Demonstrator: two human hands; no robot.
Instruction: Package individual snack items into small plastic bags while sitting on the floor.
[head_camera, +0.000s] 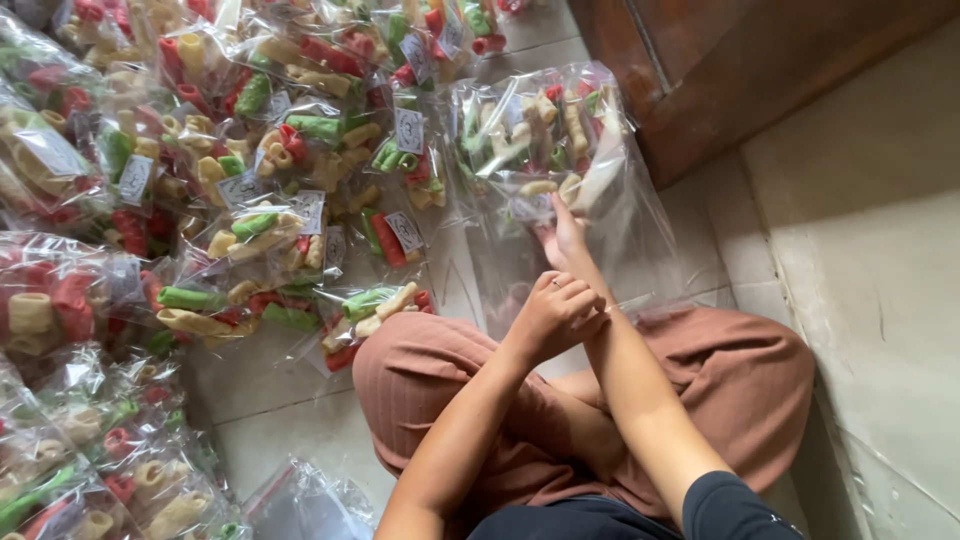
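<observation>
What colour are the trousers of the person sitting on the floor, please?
The trousers are a dusty pinkish-brown with fine ribbing, seen in the head view.

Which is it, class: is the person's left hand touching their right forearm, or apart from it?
Touching. The head view shows the left hand curled over the right forearm near the wrist, with no gap between them.

Clear bags (545, 140) hold red, green (and cream) snacks (300, 145).

This was a home floor used as a small snack-packing spot. Dozens of clear bags of coloured crackers (250, 190) lay piled on the pale floor tiles (290, 420) to the left, beside a plain wall (880, 250) and a wooden door (700, 60) at far right.
</observation>
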